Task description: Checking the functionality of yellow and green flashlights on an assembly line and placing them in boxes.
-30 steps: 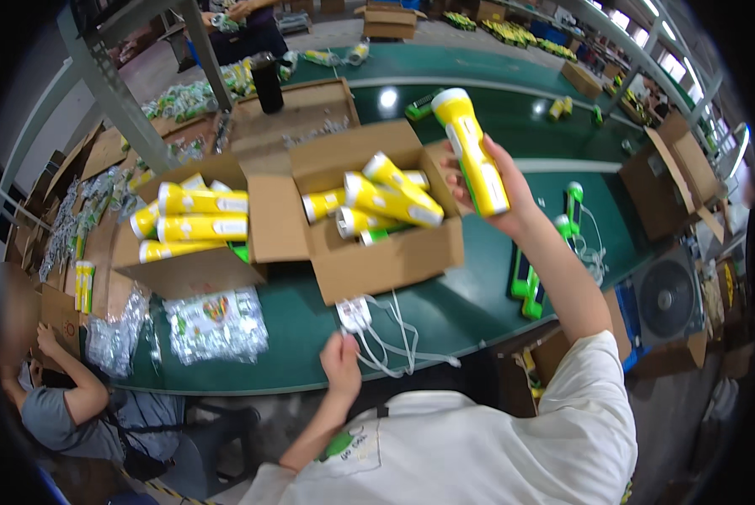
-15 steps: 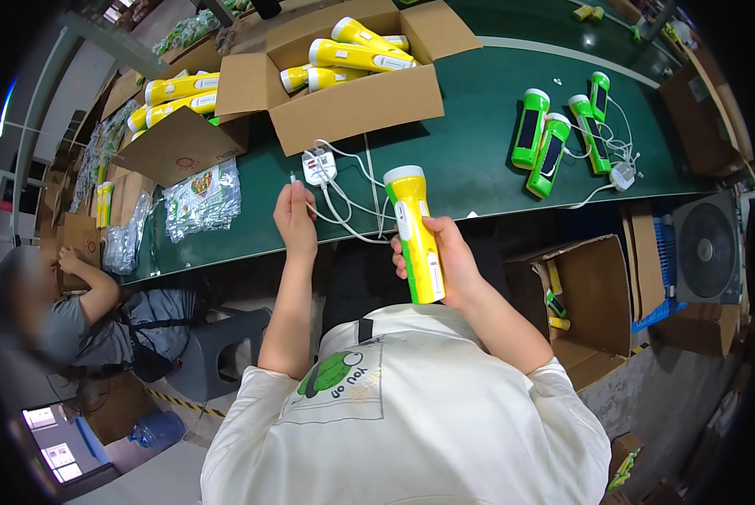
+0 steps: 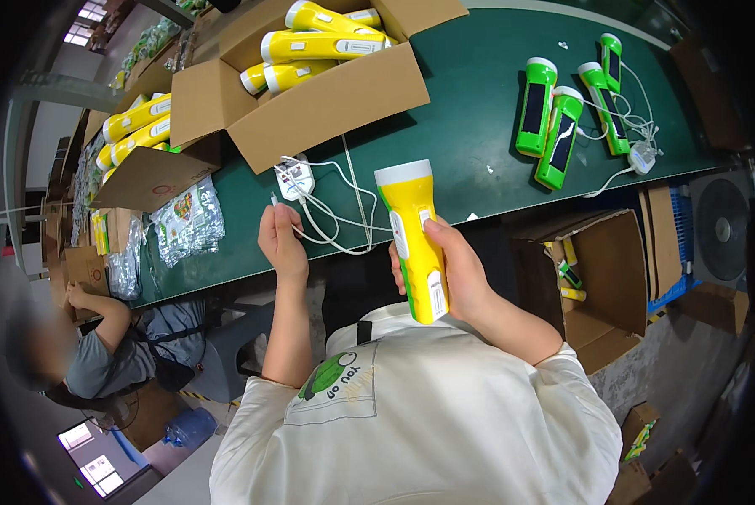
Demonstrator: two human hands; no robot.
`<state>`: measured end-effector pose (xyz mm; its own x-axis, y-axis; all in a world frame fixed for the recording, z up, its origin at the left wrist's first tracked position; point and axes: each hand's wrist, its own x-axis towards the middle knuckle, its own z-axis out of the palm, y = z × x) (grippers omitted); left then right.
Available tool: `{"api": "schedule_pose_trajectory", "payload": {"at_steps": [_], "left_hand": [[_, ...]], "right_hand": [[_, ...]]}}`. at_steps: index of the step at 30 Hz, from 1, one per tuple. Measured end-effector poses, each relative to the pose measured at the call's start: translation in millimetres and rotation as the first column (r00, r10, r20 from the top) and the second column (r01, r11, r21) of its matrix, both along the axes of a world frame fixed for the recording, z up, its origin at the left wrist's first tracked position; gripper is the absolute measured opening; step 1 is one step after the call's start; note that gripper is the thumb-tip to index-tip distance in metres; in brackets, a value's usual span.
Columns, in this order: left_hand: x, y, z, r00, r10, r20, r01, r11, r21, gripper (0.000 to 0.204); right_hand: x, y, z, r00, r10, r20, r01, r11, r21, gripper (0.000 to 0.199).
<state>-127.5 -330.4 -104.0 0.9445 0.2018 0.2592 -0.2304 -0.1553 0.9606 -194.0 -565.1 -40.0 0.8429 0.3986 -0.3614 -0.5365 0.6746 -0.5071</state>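
A yellow and green flashlight point(image 3: 421, 244) with a white rim is gripped in my right hand point(image 3: 464, 268), its head pointing away from me and my thumb lying along its side near a white switch. My left hand point(image 3: 281, 241) pinches the end of a white charging cable point(image 3: 275, 202), its slim tip standing up above the fingers. Just beyond that hand, a white plug adapter point(image 3: 295, 179) lies on the green table point(image 3: 470, 126) with several white cords looping from it. The two hands are apart.
An open cardboard box point(image 3: 335, 105) of yellow flashlights stands beyond my left hand, with clear plastic bags point(image 3: 190, 220) further left. Green flashlights point(image 3: 554, 139) wired to another adapter point(image 3: 642, 157) lie right. A carton point(image 3: 600, 278) sits below the table. A co-worker point(image 3: 99, 328) sits left.
My view has shifted, so the box and the co-worker sit differently in the picture. The flashlight appears larger and slightly turned in my right hand. My left hand keeps its pinch on the cable.
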Motion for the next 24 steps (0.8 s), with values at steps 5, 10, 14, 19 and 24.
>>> {"api": "schedule_pose_trajectory", "payload": {"at_steps": [5,10,14,19,24], "left_hand": [[0.7,0.2,-1.3,0.999,-0.036,0.002,0.036,0.999,-0.025,0.033],[0.2,-0.7,0.2,0.999,-0.026,0.019,0.027,1.0,-0.011,0.032],[-6.1,-0.7,3.0,0.975,-0.167,0.145,0.133,0.966,0.22,0.037],[-13.3,-17.6,22.8,0.886,-0.419,0.197,0.32,0.862,0.394,0.026],[-19.4,-38.2,30.5,0.807,-0.561,0.185,0.425,0.769,0.477,0.021]], "right_hand": [[2.9,1.3,-3.9,0.998,-0.016,0.066,0.018,0.999,-0.032,0.038],[10.5,6.3,-6.7,0.999,-0.024,-0.025,0.023,0.999,-0.024,0.044],[20.1,2.6,-4.7,0.973,0.064,-0.221,-0.028,0.986,0.162,0.053],[22.3,-0.1,-13.5,0.925,0.233,-0.299,-0.098,0.908,0.407,0.055],[22.8,5.7,-18.3,0.893,0.249,-0.375,-0.04,0.873,0.486,0.052]]}}
